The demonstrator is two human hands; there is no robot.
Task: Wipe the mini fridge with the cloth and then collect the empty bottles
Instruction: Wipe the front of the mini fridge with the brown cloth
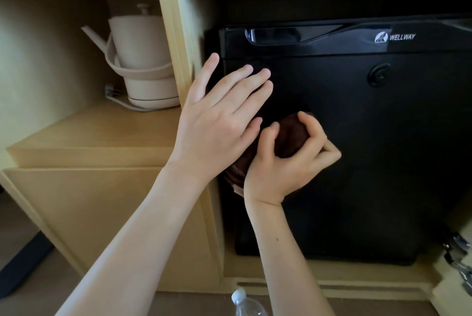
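A black mini fridge (pixel 370 149) with its door closed stands inside a light wooden cabinet. My right hand (pixel 288 159) is bunched around a dark brown cloth (pixel 291 136) and holds it against the left part of the fridge door. My left hand (pixel 222 116) lies flat with fingers spread on the door's upper left corner, just above the cloth; part of the cloth hangs below it. A clear plastic bottle (pixel 245 305) with a white cap stands on the floor at the bottom edge of the view, below my right forearm.
A beige kettle (pixel 140 60) on its base sits on the wooden shelf (pixel 102 136) to the left of the fridge. Metal door hinges (pixel 457 257) show at the lower right of the cabinet. Brown floor lies in front.
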